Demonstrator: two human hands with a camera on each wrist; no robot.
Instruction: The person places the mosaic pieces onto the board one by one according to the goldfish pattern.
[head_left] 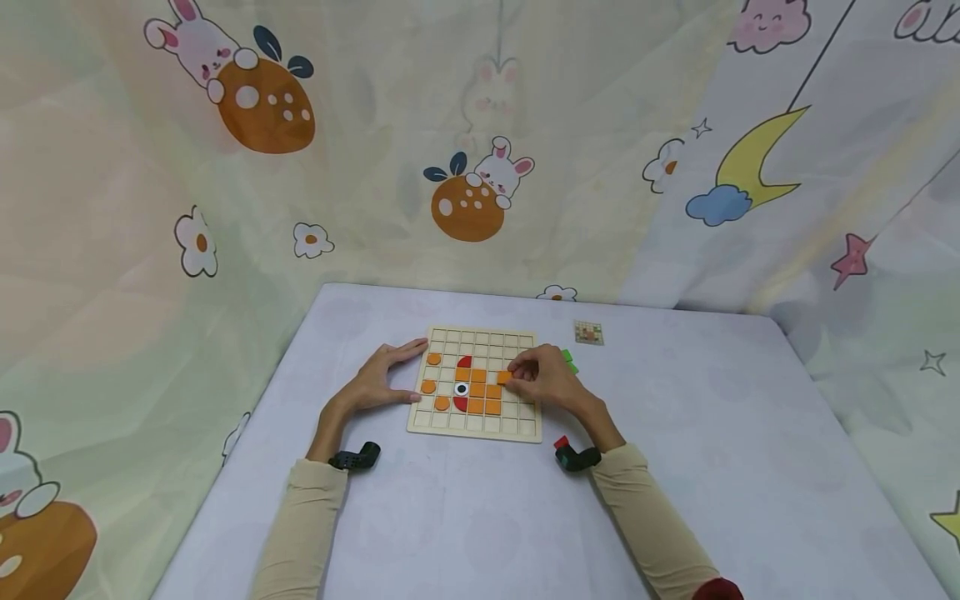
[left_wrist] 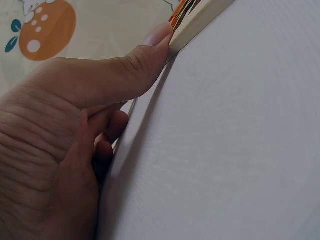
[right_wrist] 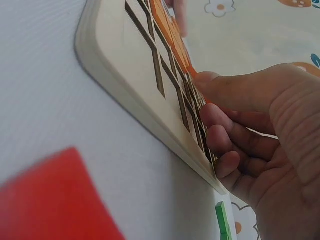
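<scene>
A square wooden grid board (head_left: pixel 517 429) lies on the table. My left hand (head_left: pixel 371 383) is at its left side, thumb and fingertips spread along the edge; in the left wrist view the thumb (left_wrist: pixel 135 67) touches the board's rim. My right hand (head_left: pixel 547 379) pinches an orange square tile (head_left: pixel 504 378) over the grid, beside a block of orange tiles (head_left: pixel 476 406). An eye tile (head_left: pixel 461 389) sits at that block's left, with a red rounded tile (head_left: pixel 465 362) above and another below. Several round orange tiles (head_left: pixel 428 387) lie in the left columns.
Green pieces (head_left: pixel 567 358) lie just past the board's right edge, partly hidden by my right hand. A small patterned card (head_left: pixel 588 332) is farther back. A red piece (head_left: pixel 561 442) shows near my right wrist camera. Printed cloth hangs behind the table.
</scene>
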